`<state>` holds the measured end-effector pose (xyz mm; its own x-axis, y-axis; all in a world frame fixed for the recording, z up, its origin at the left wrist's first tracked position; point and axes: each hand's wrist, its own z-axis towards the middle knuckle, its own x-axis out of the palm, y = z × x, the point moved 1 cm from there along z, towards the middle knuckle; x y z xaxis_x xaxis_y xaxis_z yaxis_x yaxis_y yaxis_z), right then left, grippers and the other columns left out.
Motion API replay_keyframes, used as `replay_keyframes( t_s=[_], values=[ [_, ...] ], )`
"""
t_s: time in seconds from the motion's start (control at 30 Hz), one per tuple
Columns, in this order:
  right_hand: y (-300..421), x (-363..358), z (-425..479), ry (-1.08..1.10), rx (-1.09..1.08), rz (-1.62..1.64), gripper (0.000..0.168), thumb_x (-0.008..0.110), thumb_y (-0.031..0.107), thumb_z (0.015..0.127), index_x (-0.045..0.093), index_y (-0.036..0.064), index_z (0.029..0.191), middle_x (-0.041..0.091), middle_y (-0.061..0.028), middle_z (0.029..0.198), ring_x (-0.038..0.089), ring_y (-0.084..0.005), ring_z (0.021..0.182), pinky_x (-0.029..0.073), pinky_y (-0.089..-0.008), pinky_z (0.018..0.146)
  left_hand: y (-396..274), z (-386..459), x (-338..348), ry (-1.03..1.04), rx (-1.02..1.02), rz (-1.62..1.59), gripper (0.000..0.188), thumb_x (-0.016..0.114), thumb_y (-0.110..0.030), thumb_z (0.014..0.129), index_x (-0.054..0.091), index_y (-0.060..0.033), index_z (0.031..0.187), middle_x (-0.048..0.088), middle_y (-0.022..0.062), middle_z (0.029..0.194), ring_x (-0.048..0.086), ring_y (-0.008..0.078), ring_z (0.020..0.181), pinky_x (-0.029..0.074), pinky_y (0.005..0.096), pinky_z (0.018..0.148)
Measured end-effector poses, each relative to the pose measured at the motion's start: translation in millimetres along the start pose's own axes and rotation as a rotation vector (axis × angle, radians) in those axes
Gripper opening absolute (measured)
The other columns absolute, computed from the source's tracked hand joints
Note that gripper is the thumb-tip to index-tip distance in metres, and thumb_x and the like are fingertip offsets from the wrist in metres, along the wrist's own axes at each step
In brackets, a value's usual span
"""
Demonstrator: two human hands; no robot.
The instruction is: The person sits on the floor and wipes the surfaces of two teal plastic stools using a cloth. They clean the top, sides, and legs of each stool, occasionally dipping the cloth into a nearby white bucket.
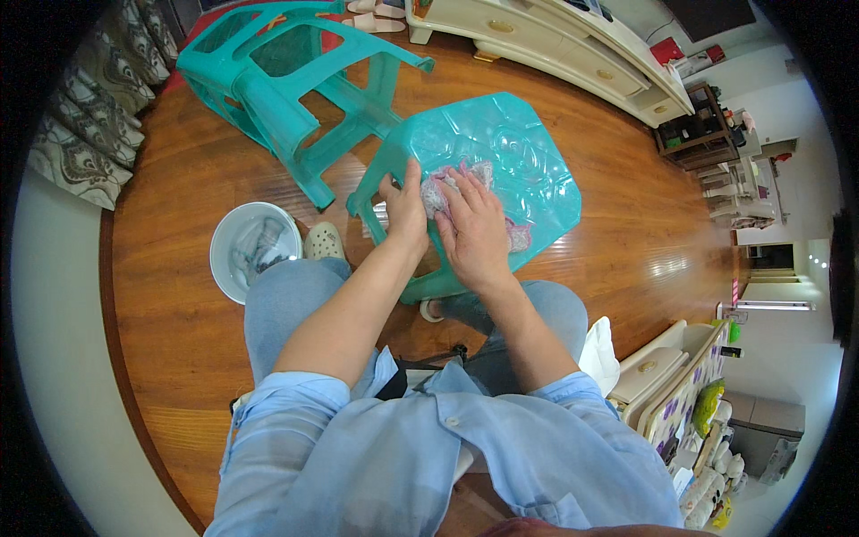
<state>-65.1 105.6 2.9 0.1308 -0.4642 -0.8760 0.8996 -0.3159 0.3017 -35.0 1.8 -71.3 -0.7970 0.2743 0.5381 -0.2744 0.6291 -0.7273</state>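
Observation:
A green plastic stool [537,154] with a wet-looking, glossy seat stands tilted between my knees. My left hand [407,211] grips the stool's near left edge, its thumb up by the rim of the seat. Under my right hand [475,231] lies a crumpled pink and white cloth [518,235], pressed against the seat with spread fingers. The palm hides part of the cloth.
A white bucket [221,258] holding water and a dark cloth stands at left, beside a pale clog [325,241]. Another green plastic stool [302,80] lies on its side ahead. A cream cabinet [557,47] lines the far side; a drawer unit [647,372] is at right.

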Motion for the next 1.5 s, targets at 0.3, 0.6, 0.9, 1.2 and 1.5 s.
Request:
replay_keyframes(
  t_s=[0.3, 0.6, 0.9, 1.2, 1.5],
  values=[
    [-4.4, 0.2, 20.4, 0.004, -0.061, 0.006, 0.035, 0.065, 0.018, 0.082, 0.064, 0.016, 0.117, 0.055, -0.0086, 0.129, 0.048, -0.0348, 0.121, 0.038, -0.0469, 0.098, 8.1, 5.0, -7.7, 0.054, -0.069, -0.188, 0.075, 0.047, -0.049, 0.097, 0.016, -0.0022, 0.147, 0.035, 0.0188, 0.142, 0.04, 0.0288, 0.128, 0.037, 0.0397, 0.105],
    [-46.3, 3.9, 39.4, -0.109, -0.03, 0.068, 0.026, 0.069, 0.02, 0.08, 0.068, 0.009, 0.103, 0.062, -0.0087, 0.116, 0.055, -0.0337, 0.109, 0.046, -0.0451, 0.086, 6.2, 11.3, -8.2, 0.064, -0.092, -0.134, 0.092, 0.059, -0.052, 0.09, 0.01, 0.0003, 0.148, 0.031, 0.0193, 0.146, 0.035, 0.0308, 0.132, 0.035, 0.0409, 0.108],
    [-82.4, 17.3, 71.6, -0.175, -0.033, -0.09, 0.022, 0.067, 0.024, 0.084, 0.071, 0.011, 0.101, 0.063, -0.0091, 0.116, 0.054, -0.0339, 0.11, 0.047, -0.0465, 0.086, -16.4, -14.4, 8.7, -0.049, -0.09, 0.084, 0.102, 0.072, -0.045, 0.084, 0.006, 0.0014, 0.148, 0.031, 0.0212, 0.145, 0.036, 0.0309, 0.132, 0.033, 0.0412, 0.109],
    [-79.1, 36.6, 117.4, -0.163, 0.002, -0.204, 0.028, 0.061, 0.032, 0.089, 0.071, 0.011, 0.103, 0.063, -0.0101, 0.117, 0.055, -0.0355, 0.111, 0.047, -0.0456, 0.089, -17.5, -12.3, 8.6, -0.046, -0.095, 0.094, 0.102, 0.071, -0.044, 0.085, 0.005, 0.0008, 0.148, 0.032, 0.0222, 0.145, 0.037, 0.0306, 0.131, 0.034, 0.0408, 0.108],
    [-149.1, 38.7, 132.4, -0.19, 0.04, -0.233, 0.033, 0.059, 0.039, 0.09, 0.071, 0.012, 0.105, 0.064, -0.008, 0.115, 0.054, -0.0334, 0.113, 0.046, -0.0466, 0.09, -21.2, -16.1, 10.9, -0.046, -0.085, 0.087, 0.097, 0.07, -0.042, 0.087, 0.007, 0.0013, 0.146, 0.035, 0.0237, 0.142, 0.04, 0.0311, 0.13, 0.037, 0.0403, 0.106]
  ],
)
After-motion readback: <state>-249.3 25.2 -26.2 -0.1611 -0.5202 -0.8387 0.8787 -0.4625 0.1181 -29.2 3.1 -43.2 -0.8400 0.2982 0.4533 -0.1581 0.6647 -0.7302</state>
